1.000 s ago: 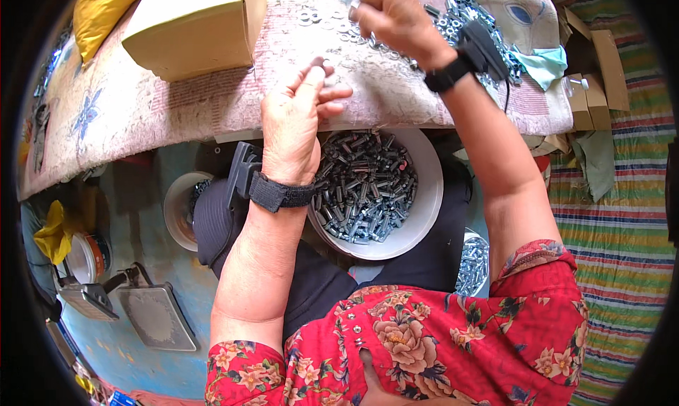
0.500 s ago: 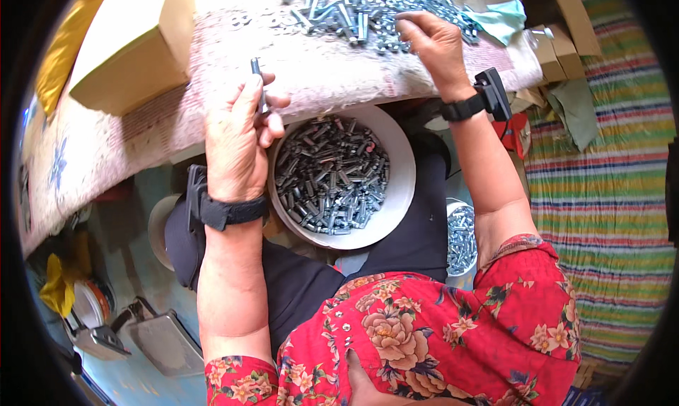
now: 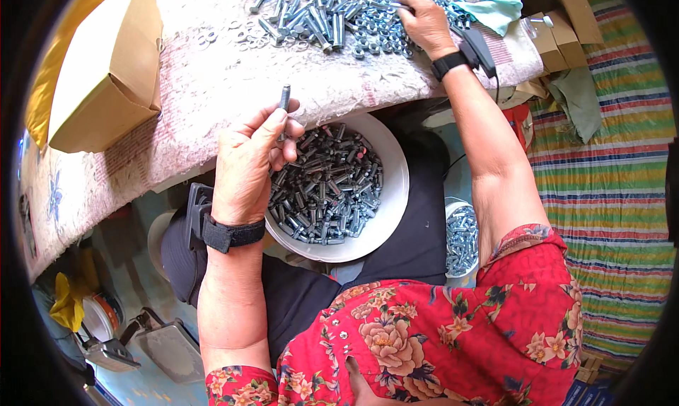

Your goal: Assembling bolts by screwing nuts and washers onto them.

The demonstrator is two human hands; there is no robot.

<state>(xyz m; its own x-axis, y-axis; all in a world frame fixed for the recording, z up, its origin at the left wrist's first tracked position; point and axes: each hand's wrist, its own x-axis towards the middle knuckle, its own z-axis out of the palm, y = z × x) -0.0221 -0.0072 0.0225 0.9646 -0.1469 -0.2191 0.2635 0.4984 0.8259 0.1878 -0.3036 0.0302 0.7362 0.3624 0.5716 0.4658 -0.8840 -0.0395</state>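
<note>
My left hand [image 3: 247,158] is closed round a bolt [image 3: 285,97], whose threaded end points up above the thumb and fingers. It is raised over the far left rim of a white tub [image 3: 396,194] full of short bolt assemblies [image 3: 329,183]. Farther off, my right hand [image 3: 426,27] reaches into a heap of loose nuts [image 3: 375,35] on the table. Its fingers are drawn together at the nuts, and what they hold is too small to make out. Long loose bolts [image 3: 315,17] lie left of the nuts, with several flat washers [image 3: 209,37] scattered beyond them.
A cardboard box [image 3: 106,73] stands on the cloth-covered table [image 3: 191,116] at the left. A pale green cloth [image 3: 495,11] lies right of the nuts. A smaller white bucket [image 3: 461,238] of bolts is beside my right leg. Striped sheeting [image 3: 601,194] spreads on the right.
My right hand has lowered into the nuts, its fingers farther in. The bolt in my left hand stands more upright and has moved slightly right. The whole view has shifted a little.
</note>
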